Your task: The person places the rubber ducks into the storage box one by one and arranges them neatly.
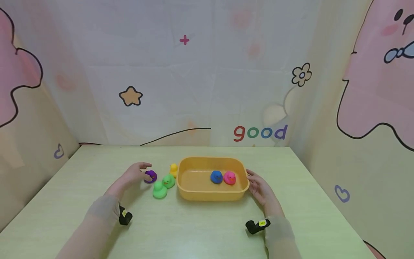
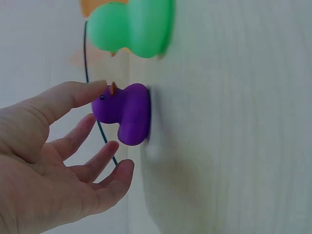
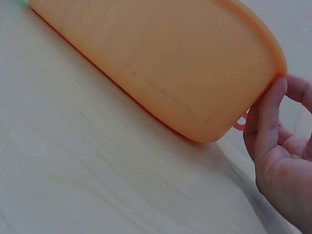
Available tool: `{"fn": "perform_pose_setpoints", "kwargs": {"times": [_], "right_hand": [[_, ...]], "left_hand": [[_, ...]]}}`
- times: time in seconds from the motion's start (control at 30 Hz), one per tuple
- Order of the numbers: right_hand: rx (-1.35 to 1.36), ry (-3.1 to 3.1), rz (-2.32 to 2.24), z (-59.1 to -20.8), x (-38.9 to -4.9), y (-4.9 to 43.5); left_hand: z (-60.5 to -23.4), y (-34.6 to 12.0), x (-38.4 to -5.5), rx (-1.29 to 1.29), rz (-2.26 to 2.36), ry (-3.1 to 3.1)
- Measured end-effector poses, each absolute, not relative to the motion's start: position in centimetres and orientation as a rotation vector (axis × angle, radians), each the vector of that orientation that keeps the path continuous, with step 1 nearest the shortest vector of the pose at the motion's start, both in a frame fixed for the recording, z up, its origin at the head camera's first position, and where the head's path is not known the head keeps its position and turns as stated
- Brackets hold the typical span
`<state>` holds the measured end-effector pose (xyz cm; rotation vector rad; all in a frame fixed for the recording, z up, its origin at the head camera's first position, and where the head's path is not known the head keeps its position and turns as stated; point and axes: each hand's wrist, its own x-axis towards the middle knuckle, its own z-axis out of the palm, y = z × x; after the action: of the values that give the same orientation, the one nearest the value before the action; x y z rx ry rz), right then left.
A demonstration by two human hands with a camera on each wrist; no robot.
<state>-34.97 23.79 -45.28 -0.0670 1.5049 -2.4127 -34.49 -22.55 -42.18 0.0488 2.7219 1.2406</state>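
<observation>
Beside a small purple rubber duck [image 1: 150, 176], my left hand [image 1: 134, 174] has its fingers spread loosely. In the left wrist view the thumb touches or nearly touches the head of the purple duck [image 2: 134, 114], and the other fingers stand apart from each other. The duck's base is on the table. My right hand [image 1: 262, 189] rests its fingertips against the right rim of a yellow-orange plastic basin [image 1: 210, 196]; the right wrist view shows them along the outer wall. Inside the basin sit a blue duck [image 1: 216, 177] and a pink duck [image 1: 230, 177].
Two green ducks, one nearer [image 1: 160, 190] and one farther [image 1: 168, 181], stand left of the basin. A yellow duck [image 1: 174, 169] is close to its left wall. The pale table [image 1: 200, 230] meets a printed cloth backdrop [image 1: 194, 82] at the back and sides.
</observation>
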Motion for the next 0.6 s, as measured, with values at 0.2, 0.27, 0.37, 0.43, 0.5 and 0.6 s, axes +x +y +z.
{"fn": "perform_pose_setpoints", "kwargs": {"times": [0.2, 0.27, 0.37, 0.43, 0.5, 0.6], "right_hand": [[-0.069, 1.491, -2.425, -45.8, -35.4, 23.9], [-0.075, 1.491, -2.426, -45.8, -35.5, 23.9], [-0.081, 1.491, -2.423, -45.6, -35.4, 23.9], [-0.080, 1.494, -2.420, -45.4, -35.3, 23.8], [-0.078, 1.500, -2.412, -45.2, -35.1, 23.8], [-0.074, 1.507, -2.404, -44.9, -34.9, 23.7]], "left_hand": [[-42.3, -23.1, -33.8, -0.039, 1.443, 2.578], [-42.6, -23.3, -33.7, -0.063, 1.479, 2.541], [-43.0, -23.3, -33.5, -0.099, 1.519, 2.519], [-43.2, -23.1, -33.5, -0.120, 1.529, 2.525], [-43.4, -22.7, -33.5, -0.150, 1.531, 2.535], [-43.6, -22.2, -33.6, -0.190, 1.528, 2.553]]}}
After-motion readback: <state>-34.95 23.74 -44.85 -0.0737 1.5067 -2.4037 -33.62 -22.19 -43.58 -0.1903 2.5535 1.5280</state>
